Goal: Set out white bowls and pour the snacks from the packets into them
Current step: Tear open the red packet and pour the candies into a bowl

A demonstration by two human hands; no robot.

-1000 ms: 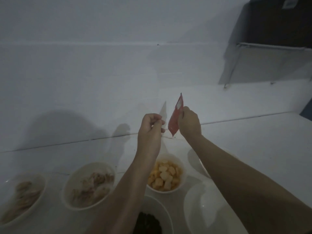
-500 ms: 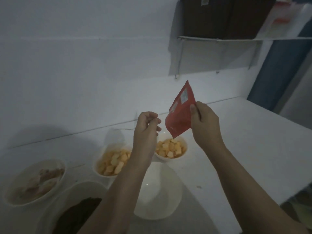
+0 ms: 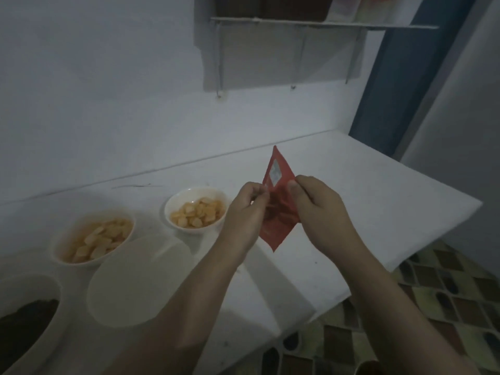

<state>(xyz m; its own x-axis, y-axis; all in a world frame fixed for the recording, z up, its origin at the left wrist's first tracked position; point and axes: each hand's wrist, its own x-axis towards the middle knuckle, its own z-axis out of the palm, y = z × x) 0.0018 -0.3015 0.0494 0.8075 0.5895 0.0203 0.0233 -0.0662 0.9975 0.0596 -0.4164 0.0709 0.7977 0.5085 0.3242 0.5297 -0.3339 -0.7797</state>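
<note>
White counter (image 3: 365, 212) at mid-frame: both hands, left (image 3: 243, 212) and right (image 3: 316, 204), pinch the red packet (image 3: 278, 212). Best held over the empty bowl (image 3: 135, 280) at lower left before emptying it.

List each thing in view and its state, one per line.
Red packet: pinched by both hands, above the table.
Left hand: pinching the packet.
Right hand: pinching the packet.
Two bowls: holding yellow snacks.
Empty bowl: unfilled.
Dark bowl: holding dark snack.
</note>
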